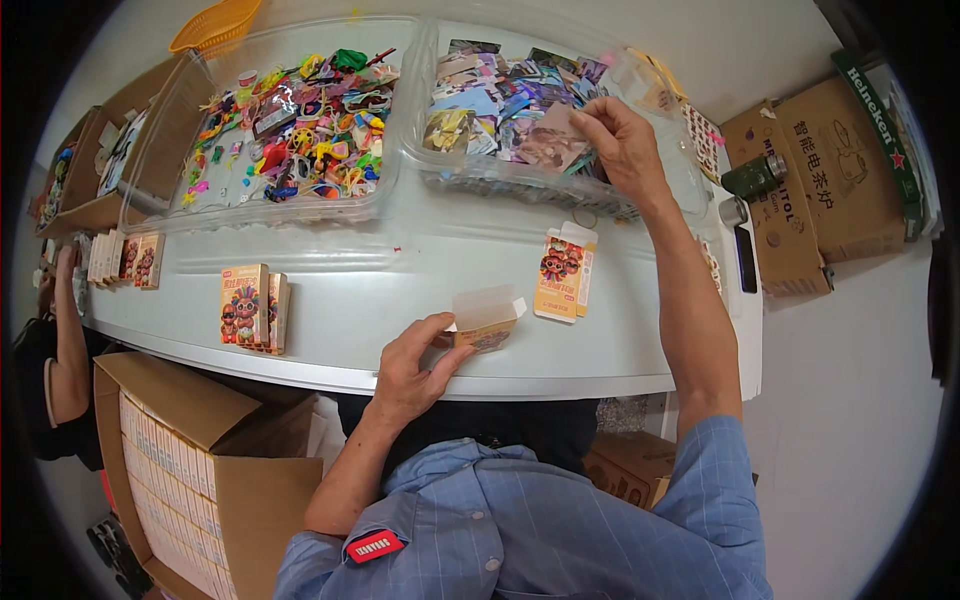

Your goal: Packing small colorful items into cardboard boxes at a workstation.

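Note:
My left hand (412, 368) grips a small orange carton (488, 330) near the table's front edge, its end flap raised and open. Over the clear bin of cards (447, 168) at the far right, my right hand (625, 145) pinches a pinkish picture card (553, 138) between thumb and fingers. Many glossy cards (510, 98) are piled in that bin below the hand. Between my two hands, an orange printed carton (563, 275) lies on the table with its white top flaps open.
A clear bin (270, 215) of colourful small toys (320, 140) stands far left. Filled cartons (245, 305) stand in front of it. A cardboard box (180, 385) packed with cartons is at the lower left, near another person's arm (68, 345). A green bottle (752, 177) is at right.

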The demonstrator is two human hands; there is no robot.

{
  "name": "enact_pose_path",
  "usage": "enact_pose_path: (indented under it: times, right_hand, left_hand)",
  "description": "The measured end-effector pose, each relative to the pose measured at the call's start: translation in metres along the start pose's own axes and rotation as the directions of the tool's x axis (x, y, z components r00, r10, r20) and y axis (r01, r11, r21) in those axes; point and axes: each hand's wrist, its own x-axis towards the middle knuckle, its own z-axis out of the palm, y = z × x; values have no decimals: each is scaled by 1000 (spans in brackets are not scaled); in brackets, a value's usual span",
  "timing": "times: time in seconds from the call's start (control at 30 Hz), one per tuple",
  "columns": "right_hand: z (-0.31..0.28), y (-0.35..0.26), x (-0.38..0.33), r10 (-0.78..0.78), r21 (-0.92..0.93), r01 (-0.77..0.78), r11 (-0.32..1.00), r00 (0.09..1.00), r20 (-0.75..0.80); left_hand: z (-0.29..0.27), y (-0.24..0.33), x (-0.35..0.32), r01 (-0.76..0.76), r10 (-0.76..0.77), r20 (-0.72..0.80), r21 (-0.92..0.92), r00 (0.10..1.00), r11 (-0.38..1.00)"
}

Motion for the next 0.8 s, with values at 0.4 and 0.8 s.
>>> enact_pose_path:
  times: [0.4, 0.8]
  right_hand:
    - [-7, -23, -10, 61, -67, -44, 997, 958, 279]
    - [-2, 4, -9, -301, -163, 285, 945, 950, -85]
  left_hand:
    - [0, 0, -1, 26, -26, 14, 0, 1000, 1000]
    - [-1, 2, 0, 41, -41, 34, -8, 999, 999]
